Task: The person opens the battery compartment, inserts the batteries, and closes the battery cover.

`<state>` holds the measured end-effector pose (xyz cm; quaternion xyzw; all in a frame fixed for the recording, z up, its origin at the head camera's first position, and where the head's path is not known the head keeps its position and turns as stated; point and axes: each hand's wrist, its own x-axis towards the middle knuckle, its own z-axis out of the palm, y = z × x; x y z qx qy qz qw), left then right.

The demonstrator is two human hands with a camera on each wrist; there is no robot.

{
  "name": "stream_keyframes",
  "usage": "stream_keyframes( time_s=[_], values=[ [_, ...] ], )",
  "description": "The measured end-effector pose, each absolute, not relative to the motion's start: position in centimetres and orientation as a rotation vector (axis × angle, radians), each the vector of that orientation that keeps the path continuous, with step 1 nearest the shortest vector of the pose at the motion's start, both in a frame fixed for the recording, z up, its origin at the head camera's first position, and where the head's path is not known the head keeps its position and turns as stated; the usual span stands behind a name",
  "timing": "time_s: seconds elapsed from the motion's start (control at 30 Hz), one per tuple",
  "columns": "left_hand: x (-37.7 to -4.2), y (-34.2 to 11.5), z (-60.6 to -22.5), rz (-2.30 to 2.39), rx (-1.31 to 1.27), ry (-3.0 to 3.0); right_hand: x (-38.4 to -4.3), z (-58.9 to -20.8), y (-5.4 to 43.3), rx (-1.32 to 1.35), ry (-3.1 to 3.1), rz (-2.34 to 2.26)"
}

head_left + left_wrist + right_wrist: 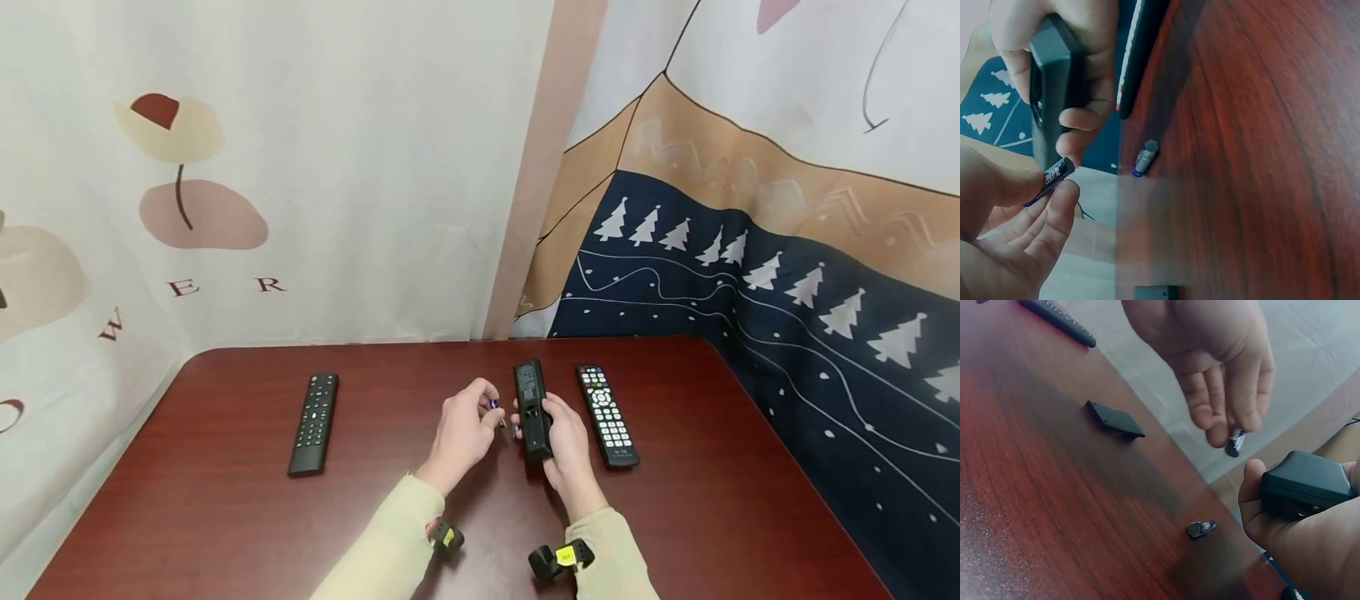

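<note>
Between the thumb and fingers of my left hand (pixel 465 429) I pinch a small cylindrical battery (pixel 1058 175), dark with a blue end. My right hand (pixel 568 446) grips a black remote control (pixel 533 408) with its back turned up and its battery compartment uncovered. The left hand is just left of this remote, and the pinched battery is apart from it. A second battery (pixel 1201 528) lies on the table below the hands. The black battery cover (pixel 1115 420) lies on the table too, seen in the right wrist view.
A black remote with white buttons (pixel 607 417) lies right of my right hand. Another black remote (pixel 313 425) lies face up at the left of the brown table (pixel 225 517). Printed curtains (pixel 375 167) hang behind the table's far edge.
</note>
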<state>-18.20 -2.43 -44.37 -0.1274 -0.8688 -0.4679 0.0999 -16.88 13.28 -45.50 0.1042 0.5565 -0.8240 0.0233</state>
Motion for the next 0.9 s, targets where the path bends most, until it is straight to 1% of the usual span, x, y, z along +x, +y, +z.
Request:
stream_keyframes(
  time_s=[0.4, 0.9],
  values=[
    [-17.5, -2.0, -43.6, -1.419, -0.381, -2.446, -16.7, -46.2, 12.7, 0.361, 1.697, -2.603],
    [-17.1, -1.1, -43.2, -1.471, -0.41, -2.44, -17.1, -45.9, 12.5, 0.396, 1.697, -2.624]
  ],
)
